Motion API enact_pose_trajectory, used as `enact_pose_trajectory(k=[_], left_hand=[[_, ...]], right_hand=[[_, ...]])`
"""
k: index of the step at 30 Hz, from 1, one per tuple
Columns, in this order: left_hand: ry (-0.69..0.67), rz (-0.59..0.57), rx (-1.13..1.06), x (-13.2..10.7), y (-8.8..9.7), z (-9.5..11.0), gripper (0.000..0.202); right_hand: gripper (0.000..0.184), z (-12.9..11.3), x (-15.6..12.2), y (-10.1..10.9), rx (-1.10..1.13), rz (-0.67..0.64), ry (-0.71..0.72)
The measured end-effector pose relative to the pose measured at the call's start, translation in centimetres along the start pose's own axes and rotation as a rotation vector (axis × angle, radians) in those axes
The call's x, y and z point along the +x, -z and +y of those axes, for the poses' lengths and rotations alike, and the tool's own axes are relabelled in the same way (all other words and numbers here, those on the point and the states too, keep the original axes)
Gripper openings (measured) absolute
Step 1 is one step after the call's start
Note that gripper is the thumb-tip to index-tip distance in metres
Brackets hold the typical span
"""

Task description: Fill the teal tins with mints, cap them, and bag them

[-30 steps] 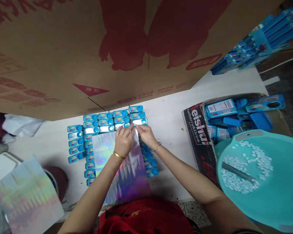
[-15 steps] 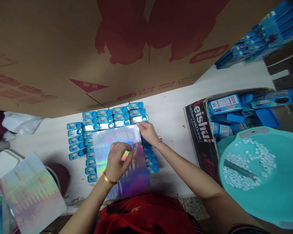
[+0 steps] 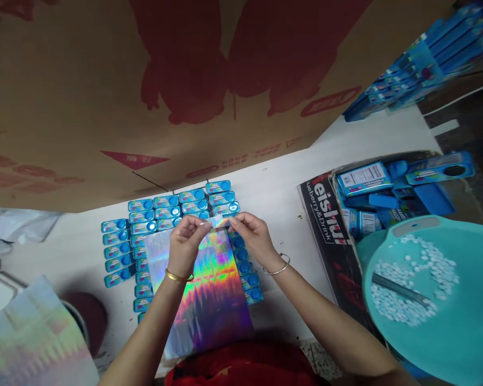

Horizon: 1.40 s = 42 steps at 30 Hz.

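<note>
A small rainbow-shiny holographic sticker (image 3: 218,221) is stretched between my two hands, above the far edge of a large holographic sheet (image 3: 213,289). My left hand (image 3: 183,244) pinches the sticker's left end between thumb and fingers. At its right end, my right hand (image 3: 256,239) does the same. The sheet lies over rows of small blue tins (image 3: 167,201) with printed labels and a round blue spot at one end. Several tins show beyond the sheet and along both its sides; others are hidden under it.
A big cardboard box (image 3: 84,123) stands behind the tins. To the right, a carton (image 3: 317,214) holds blue packs, beside a turquoise basin (image 3: 462,321) with white tablets and a grey stick. On the left are a second holographic sheet (image 3: 36,332) and a dark red round container (image 3: 90,321).
My right hand has moved from the sheet's upper right corner, and my left hand has come up to meet it. The sticker now spans both hands. The camera view has shifted slightly.
</note>
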<state>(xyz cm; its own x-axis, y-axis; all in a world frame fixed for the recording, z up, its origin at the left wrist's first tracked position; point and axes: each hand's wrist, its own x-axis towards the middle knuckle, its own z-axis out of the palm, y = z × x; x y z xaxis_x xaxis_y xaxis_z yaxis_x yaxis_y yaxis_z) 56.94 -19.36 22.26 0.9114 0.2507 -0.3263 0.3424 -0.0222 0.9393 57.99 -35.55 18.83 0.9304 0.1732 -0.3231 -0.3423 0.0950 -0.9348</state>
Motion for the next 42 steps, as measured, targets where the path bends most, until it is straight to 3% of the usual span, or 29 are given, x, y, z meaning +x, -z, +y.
enact_pose_trajectory(k=[4,8,10,15,24,29,32,34,37,42], left_hand=[[0.02,0.011,0.079,3.4,-1.3,-1.6,0.025],[-0.2,0.1,0.314,8.1,-3.0,-2.2,0.015],[-0.269,0.145,0.455,10.1,-3.6,-2.3,0.015],[-0.275,0.196,0.741,12.7,-4.1,-3.1,0.011],[-0.306,0.174,0.917,13.5,-4.5,-4.4,0.01],[-0.323,0.207,0.971,13.5,-4.5,-4.5,0.01],[-0.404,0.228,1.064,12.5,-4.1,-4.4,0.024],[-0.482,0.153,1.147,11.4,-3.9,-4.5,0.03],[-0.504,0.02,1.251,10.1,-3.8,-4.9,0.04],[-0.467,-0.056,1.29,9.9,-4.0,-5.1,0.043]], right_hand=[[0.028,-0.4,2.8,1.1,-0.202,0.131,0.174],[0.027,0.4,7.3,2.4,-0.4,0.216,0.327],[0.027,1.0,9.3,2.7,-0.451,0.234,0.345],[0.026,2.5,12.0,2.9,-0.556,0.228,0.318],[0.027,4.8,13.0,3.3,-0.569,0.228,0.277],[0.026,6.8,13.5,3.0,-0.347,0.18,0.17],[0.03,7.9,13.1,3.2,-0.297,0.214,0.151],[0.041,8.4,12.5,3.5,-0.385,0.194,0.255],[0.049,8.7,11.6,4.1,-0.595,0.028,0.43],[0.059,9.1,11.7,5.2,-1.006,-0.171,0.406]])
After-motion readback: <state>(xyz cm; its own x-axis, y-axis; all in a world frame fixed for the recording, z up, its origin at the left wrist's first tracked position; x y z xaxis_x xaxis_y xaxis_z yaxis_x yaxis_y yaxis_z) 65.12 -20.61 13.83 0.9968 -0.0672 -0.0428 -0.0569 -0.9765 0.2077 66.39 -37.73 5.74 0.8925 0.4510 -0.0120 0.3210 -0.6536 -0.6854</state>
